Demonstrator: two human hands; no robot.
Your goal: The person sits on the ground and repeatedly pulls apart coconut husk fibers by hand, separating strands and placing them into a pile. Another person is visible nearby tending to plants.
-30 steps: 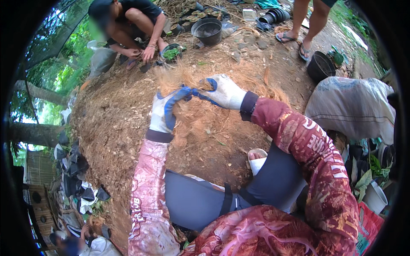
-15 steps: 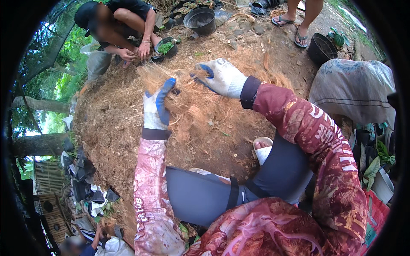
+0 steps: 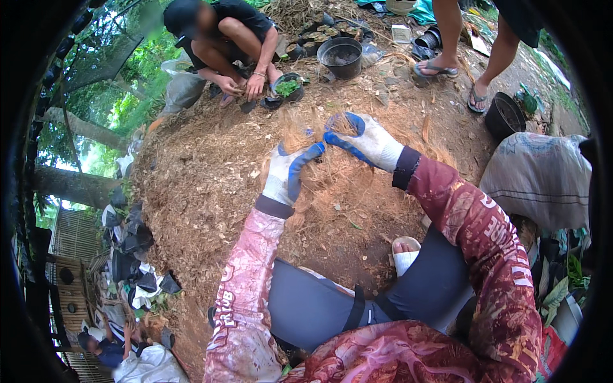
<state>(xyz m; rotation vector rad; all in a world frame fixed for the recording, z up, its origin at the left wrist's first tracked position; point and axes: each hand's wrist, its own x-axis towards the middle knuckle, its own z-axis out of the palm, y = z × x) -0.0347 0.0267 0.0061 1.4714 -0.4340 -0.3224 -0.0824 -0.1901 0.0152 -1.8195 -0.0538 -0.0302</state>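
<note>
Both my hands wear white gloves with blue palms and are raised over the dirt ground in front of my crossed legs. My left hand (image 3: 287,169) has its fingers closed on tan coconut fibre (image 3: 295,134), which sticks up above the glove. My right hand (image 3: 367,143) grips fibre too, its fingers curled close beside my left fingertips. Loose fibre (image 3: 329,195) is spread on the ground beneath both hands.
A co-worker (image 3: 227,51) squats ahead-left by a potted green plant (image 3: 287,87); another person's legs (image 3: 447,45) stand ahead-right. Black pots (image 3: 340,60), a white woven sack (image 3: 533,179) at right, dark bags (image 3: 131,242) at left and a distant person (image 3: 102,348) lower left surround me.
My hands were drawn apart half a second ago and are now close together again, still gripping fibre. The whole scene has shifted right and down in the view since then.
</note>
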